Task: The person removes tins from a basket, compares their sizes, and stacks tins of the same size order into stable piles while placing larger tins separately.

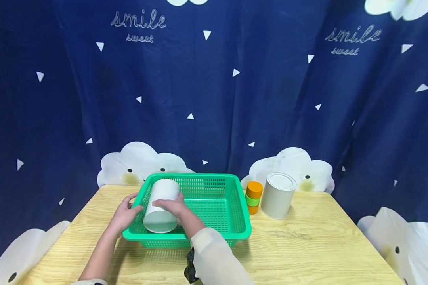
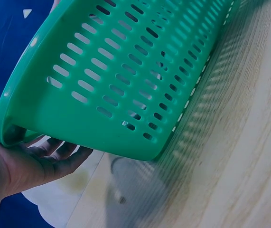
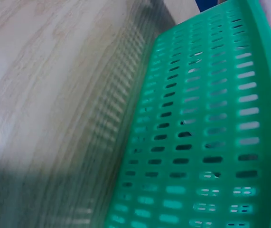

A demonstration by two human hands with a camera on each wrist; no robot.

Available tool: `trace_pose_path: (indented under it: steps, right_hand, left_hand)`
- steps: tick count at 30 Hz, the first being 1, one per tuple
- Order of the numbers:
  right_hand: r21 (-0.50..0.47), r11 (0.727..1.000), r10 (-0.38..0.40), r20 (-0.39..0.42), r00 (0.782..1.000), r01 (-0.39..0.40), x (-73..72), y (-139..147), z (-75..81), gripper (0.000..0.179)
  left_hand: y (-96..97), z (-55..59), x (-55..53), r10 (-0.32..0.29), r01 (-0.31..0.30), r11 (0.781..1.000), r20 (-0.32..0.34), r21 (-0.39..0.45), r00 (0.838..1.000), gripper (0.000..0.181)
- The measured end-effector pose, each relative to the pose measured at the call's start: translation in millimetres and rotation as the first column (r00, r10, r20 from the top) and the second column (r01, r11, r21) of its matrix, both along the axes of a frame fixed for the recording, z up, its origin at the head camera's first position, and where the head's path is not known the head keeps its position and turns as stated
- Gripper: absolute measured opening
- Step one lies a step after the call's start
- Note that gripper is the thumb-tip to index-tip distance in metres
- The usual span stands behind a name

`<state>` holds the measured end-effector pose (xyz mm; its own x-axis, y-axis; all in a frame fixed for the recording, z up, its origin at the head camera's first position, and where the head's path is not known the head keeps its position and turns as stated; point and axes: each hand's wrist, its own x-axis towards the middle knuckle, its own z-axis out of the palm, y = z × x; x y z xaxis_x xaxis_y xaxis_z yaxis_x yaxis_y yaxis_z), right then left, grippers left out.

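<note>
A green plastic basket (image 1: 240,206) with slotted sides stands on the table. Inside its left part lies a white cylindrical can (image 1: 160,215), tilted, one round end facing me. My right hand (image 1: 174,206) grips this can from the right, thumb across its top; some of the fingers are hidden behind it. At the basket's left side, my left hand (image 1: 125,213) holds the rim, the thumb over the edge. The left wrist view shows the fingers of this hand (image 2: 28,164) under the rim, outside the slotted wall (image 2: 121,95). In the right wrist view the basket wall (image 3: 197,123) hides the right hand's grip.
Just right of the basket stands an orange and green stack of round pieces (image 1: 254,196). Beside it is a white can with a lid (image 1: 279,196), upright. A dark blue curtain (image 1: 214,99) hangs behind the wooden table (image 1: 306,245).
</note>
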<state>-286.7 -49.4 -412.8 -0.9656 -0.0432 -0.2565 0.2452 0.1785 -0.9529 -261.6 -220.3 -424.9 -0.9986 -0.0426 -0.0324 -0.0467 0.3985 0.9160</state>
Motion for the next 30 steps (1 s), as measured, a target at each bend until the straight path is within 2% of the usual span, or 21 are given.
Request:
trace_pose_path:
  steps: [6,13,24,30]
  right_hand:
    - [-0.006,0.998,0.068,-0.024,0.997,-0.068,2.6,9.0,9.5,0.098]
    - [-0.005,0.992,0.126,-0.043,0.991,-0.127,4.0,27.0,15.1,0.102]
    - [-0.054,0.985,0.164,-0.051,0.985,-0.167,0.3,56.6,20.2,0.102]
    - [-0.055,0.987,0.145,-0.073,0.987,-0.150,-1.1,67.9,25.5,0.100]
  left_hand:
    - [0.2,2.0,1.0,0.001,-0.001,1.000,-0.005,-0.023,1.000,0.062]
    - [0.6,1.6,1.4,0.009,-0.009,1.000,-0.017,-0.021,1.000,0.061]
    - [-1.1,-0.1,1.7,0.002,-0.002,1.000,-0.020,-0.023,1.000,0.062]
    - [0.0,0.3,1.6,-0.002,0.002,1.000,-0.009,-0.015,1.000,0.062]
